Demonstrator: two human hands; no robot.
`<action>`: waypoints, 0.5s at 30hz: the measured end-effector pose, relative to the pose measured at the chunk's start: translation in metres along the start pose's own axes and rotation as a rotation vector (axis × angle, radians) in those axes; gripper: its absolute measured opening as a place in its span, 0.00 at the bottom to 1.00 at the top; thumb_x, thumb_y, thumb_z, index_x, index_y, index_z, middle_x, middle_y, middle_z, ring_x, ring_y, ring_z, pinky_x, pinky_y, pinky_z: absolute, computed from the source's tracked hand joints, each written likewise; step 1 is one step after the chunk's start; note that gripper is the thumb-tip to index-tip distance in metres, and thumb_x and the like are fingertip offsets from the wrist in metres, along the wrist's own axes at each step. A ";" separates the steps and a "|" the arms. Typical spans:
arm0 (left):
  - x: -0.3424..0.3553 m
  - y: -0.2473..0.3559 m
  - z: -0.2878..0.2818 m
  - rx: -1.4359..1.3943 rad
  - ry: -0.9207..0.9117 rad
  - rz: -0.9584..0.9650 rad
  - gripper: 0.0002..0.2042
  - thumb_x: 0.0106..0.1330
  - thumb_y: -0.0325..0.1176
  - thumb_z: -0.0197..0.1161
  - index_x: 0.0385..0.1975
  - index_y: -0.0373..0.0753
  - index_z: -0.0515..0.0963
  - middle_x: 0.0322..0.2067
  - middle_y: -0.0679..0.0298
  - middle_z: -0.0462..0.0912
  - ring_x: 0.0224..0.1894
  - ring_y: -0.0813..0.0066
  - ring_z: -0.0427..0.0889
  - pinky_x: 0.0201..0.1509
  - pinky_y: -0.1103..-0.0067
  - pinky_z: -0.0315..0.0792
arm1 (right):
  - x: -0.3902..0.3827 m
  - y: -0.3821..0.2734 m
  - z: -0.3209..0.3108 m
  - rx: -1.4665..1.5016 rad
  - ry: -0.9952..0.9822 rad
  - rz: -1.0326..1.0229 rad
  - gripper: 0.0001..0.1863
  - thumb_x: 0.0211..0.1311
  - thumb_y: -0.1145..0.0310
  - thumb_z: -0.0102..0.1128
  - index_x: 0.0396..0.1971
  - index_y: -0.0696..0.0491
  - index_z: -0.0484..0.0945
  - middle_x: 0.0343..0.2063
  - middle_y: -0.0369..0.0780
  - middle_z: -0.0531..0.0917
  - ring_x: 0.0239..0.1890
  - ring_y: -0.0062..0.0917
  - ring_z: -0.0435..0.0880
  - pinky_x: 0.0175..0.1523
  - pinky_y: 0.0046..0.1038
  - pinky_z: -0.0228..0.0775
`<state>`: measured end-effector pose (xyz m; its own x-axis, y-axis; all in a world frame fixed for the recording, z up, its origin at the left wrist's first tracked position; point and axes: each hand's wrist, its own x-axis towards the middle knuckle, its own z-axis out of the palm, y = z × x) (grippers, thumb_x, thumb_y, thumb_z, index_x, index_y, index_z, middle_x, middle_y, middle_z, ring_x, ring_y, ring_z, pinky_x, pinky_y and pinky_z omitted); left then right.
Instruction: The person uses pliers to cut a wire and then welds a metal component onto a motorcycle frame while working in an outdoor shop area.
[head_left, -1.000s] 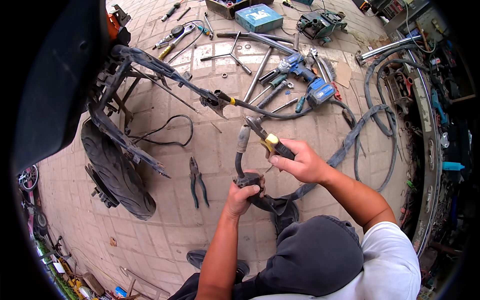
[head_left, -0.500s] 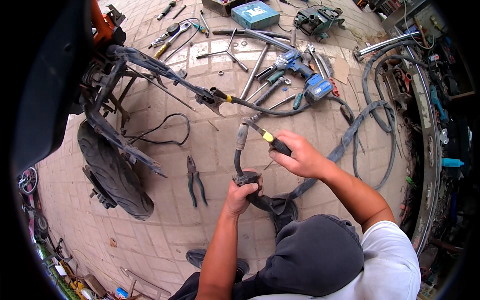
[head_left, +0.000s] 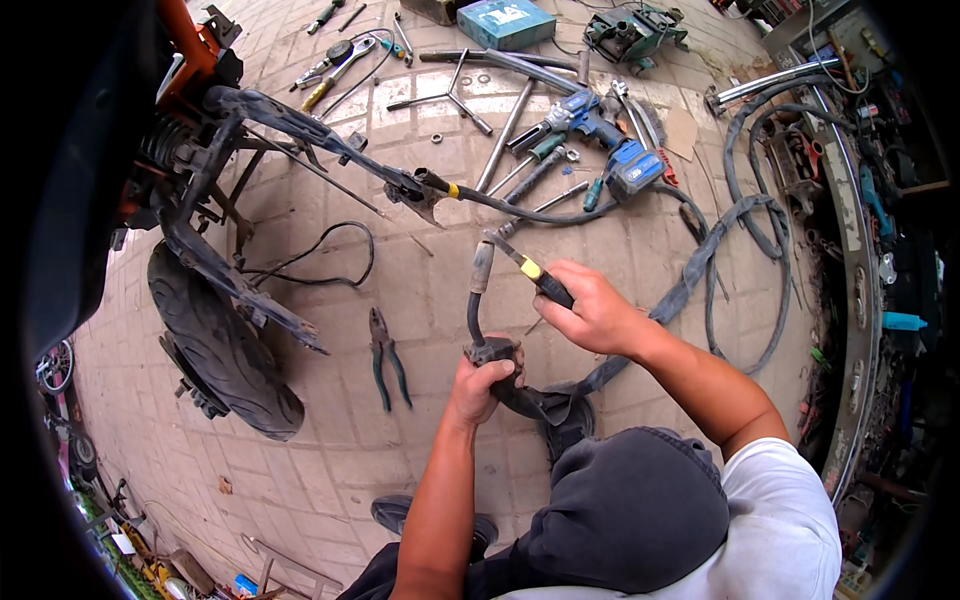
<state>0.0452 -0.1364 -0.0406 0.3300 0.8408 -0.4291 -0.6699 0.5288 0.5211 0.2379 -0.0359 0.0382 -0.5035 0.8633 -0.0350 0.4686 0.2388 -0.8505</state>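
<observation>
My left hand (head_left: 474,391) is wrapped round the black handle of a welding torch, its bent neck and grey nozzle (head_left: 481,270) pointing up and away from me. In my right hand (head_left: 592,312) is a slim metal-ended tool (head_left: 531,268) with a yellow and black handle; its tip meets the nozzle's open end or lies just beside it, too small to tell. The torch's thick sleeved cable (head_left: 690,280) runs off to the right. Left of my hands, dark-handled pliers (head_left: 384,358) lie on the paving with their jaws pointing away.
A motorbike frame (head_left: 290,115) with its rear tyre (head_left: 220,340) stands at the left, a yellow-banded clamp (head_left: 452,190) on its tube. Beyond my hands lie a blue impact wrench (head_left: 600,135), a three-armed wrench (head_left: 455,97) and a teal case (head_left: 506,24). Cluttered shelving (head_left: 870,300) lines the right.
The whole view has shifted slightly, moving the motorbike and floor tools a little left. Both hands keep their holds, and the tool's tip stays at the nozzle's end.
</observation>
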 end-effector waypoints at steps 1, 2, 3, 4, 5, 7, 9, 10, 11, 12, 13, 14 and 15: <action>0.002 -0.004 -0.001 -0.019 0.023 -0.022 0.15 0.52 0.28 0.62 0.41 0.33 0.72 0.31 0.57 0.76 0.27 0.68 0.76 0.34 0.74 0.73 | 0.000 0.004 0.001 -0.008 -0.029 0.072 0.09 0.60 0.68 0.58 0.28 0.60 0.73 0.25 0.42 0.75 0.29 0.32 0.75 0.37 0.32 0.69; 0.005 -0.008 -0.001 -0.038 0.044 -0.044 0.15 0.53 0.28 0.62 0.41 0.33 0.72 0.31 0.59 0.76 0.28 0.69 0.76 0.34 0.74 0.72 | 0.000 0.008 0.002 -0.017 -0.057 0.146 0.10 0.61 0.68 0.57 0.27 0.59 0.73 0.25 0.40 0.76 0.27 0.29 0.75 0.35 0.30 0.70; 0.007 -0.015 -0.005 -0.054 0.097 -0.104 0.14 0.54 0.28 0.61 0.40 0.34 0.72 0.31 0.59 0.77 0.27 0.69 0.76 0.33 0.74 0.72 | 0.003 0.016 0.007 0.135 -0.083 0.320 0.10 0.61 0.68 0.57 0.26 0.59 0.73 0.24 0.40 0.76 0.25 0.29 0.75 0.32 0.31 0.69; 0.011 -0.025 -0.012 -0.071 0.150 -0.164 0.13 0.55 0.29 0.61 0.40 0.35 0.72 0.31 0.59 0.77 0.27 0.69 0.76 0.33 0.73 0.72 | 0.008 0.028 0.016 0.287 -0.110 0.494 0.10 0.60 0.68 0.57 0.25 0.59 0.73 0.22 0.40 0.75 0.23 0.29 0.75 0.28 0.31 0.68; 0.015 -0.035 -0.020 -0.090 0.201 -0.225 0.13 0.56 0.30 0.61 0.40 0.35 0.72 0.31 0.60 0.77 0.26 0.69 0.76 0.32 0.73 0.72 | 0.012 0.042 0.025 0.437 -0.136 0.669 0.10 0.60 0.68 0.57 0.24 0.58 0.73 0.21 0.41 0.75 0.21 0.29 0.76 0.25 0.32 0.67; 0.028 -0.060 -0.032 -0.157 0.220 -0.323 0.11 0.57 0.31 0.60 0.39 0.36 0.72 0.30 0.61 0.77 0.25 0.69 0.76 0.31 0.72 0.71 | 0.016 0.076 0.038 0.524 -0.163 0.796 0.11 0.60 0.67 0.57 0.23 0.58 0.73 0.19 0.39 0.75 0.18 0.26 0.74 0.20 0.30 0.65; 0.033 -0.072 -0.034 -0.193 0.261 -0.381 0.10 0.59 0.34 0.58 0.38 0.39 0.72 0.29 0.62 0.76 0.24 0.69 0.75 0.30 0.72 0.69 | 0.018 0.095 0.047 0.578 -0.178 0.905 0.11 0.59 0.67 0.57 0.22 0.59 0.74 0.19 0.39 0.75 0.15 0.24 0.73 0.17 0.29 0.63; 0.034 -0.075 -0.034 -0.207 0.269 -0.387 0.10 0.59 0.34 0.58 0.38 0.39 0.72 0.29 0.62 0.76 0.23 0.69 0.75 0.30 0.72 0.69 | 0.018 0.101 0.051 0.563 -0.182 0.931 0.11 0.59 0.67 0.57 0.22 0.59 0.74 0.18 0.39 0.75 0.15 0.24 0.73 0.17 0.29 0.64; 0.035 -0.076 -0.035 -0.219 0.276 -0.390 0.10 0.59 0.34 0.58 0.38 0.40 0.72 0.28 0.62 0.75 0.23 0.70 0.74 0.30 0.71 0.69 | 0.021 0.104 0.055 0.548 -0.184 0.953 0.11 0.59 0.68 0.57 0.22 0.58 0.74 0.18 0.39 0.75 0.15 0.24 0.73 0.17 0.29 0.64; 0.035 -0.078 -0.036 -0.229 0.283 -0.392 0.10 0.59 0.34 0.58 0.38 0.40 0.72 0.28 0.63 0.75 0.23 0.70 0.74 0.30 0.71 0.69 | 0.022 0.106 0.058 0.533 -0.186 0.974 0.10 0.59 0.68 0.57 0.22 0.58 0.74 0.18 0.39 0.75 0.15 0.24 0.73 0.17 0.29 0.64; 0.034 -0.079 -0.037 -0.245 0.298 -0.407 0.10 0.59 0.34 0.58 0.38 0.40 0.72 0.27 0.63 0.75 0.23 0.70 0.74 0.30 0.71 0.69 | 0.021 0.108 0.061 0.522 -0.196 0.981 0.11 0.59 0.67 0.57 0.22 0.58 0.74 0.18 0.39 0.75 0.15 0.24 0.73 0.17 0.29 0.65; 0.032 -0.080 -0.038 -0.260 0.313 -0.421 0.10 0.59 0.34 0.58 0.38 0.40 0.72 0.27 0.63 0.74 0.23 0.70 0.74 0.30 0.71 0.69 | 0.022 0.109 0.063 0.511 -0.204 0.987 0.11 0.59 0.67 0.57 0.22 0.58 0.74 0.18 0.39 0.76 0.15 0.24 0.73 0.17 0.29 0.65; 0.032 -0.080 -0.038 -0.274 0.327 -0.435 0.10 0.59 0.34 0.58 0.38 0.41 0.72 0.27 0.63 0.74 0.23 0.70 0.74 0.30 0.71 0.69 | 0.022 0.110 0.064 0.499 -0.211 0.992 0.11 0.59 0.67 0.57 0.22 0.58 0.74 0.18 0.39 0.76 0.15 0.24 0.73 0.17 0.29 0.66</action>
<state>0.0839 -0.1565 -0.1244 0.4199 0.4522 -0.7869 -0.6802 0.7308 0.0569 0.2321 -0.0195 -0.0898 -0.2051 0.4685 -0.8593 0.4110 -0.7556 -0.5101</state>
